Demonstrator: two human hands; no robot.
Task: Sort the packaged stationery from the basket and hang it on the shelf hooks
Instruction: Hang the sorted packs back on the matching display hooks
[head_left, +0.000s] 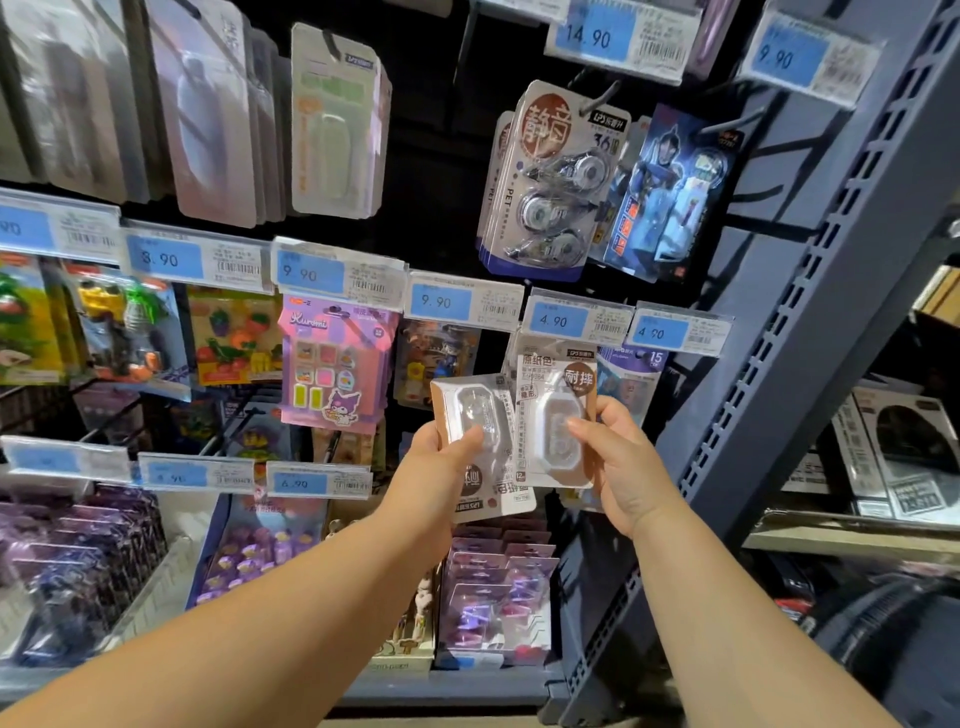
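- Dim shop shelf (779, 322), hung with carded goods
- Inverted white-brown blister pack (470, 408) is gripped in the left hand (441, 460)
- Matching upright pack (558, 421) is pinched in the right hand (621, 467), edges overlapping, under a 4.90 tag (558, 319)

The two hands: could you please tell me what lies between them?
In the head view, two correction-tape packs fill that gap: the left hand holds the upside-down pack, and the right hand holds the upright pack.

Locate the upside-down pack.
Head view, centre: the upside-down pack is gripped in the left hand, just left of the upright pack in the right hand.
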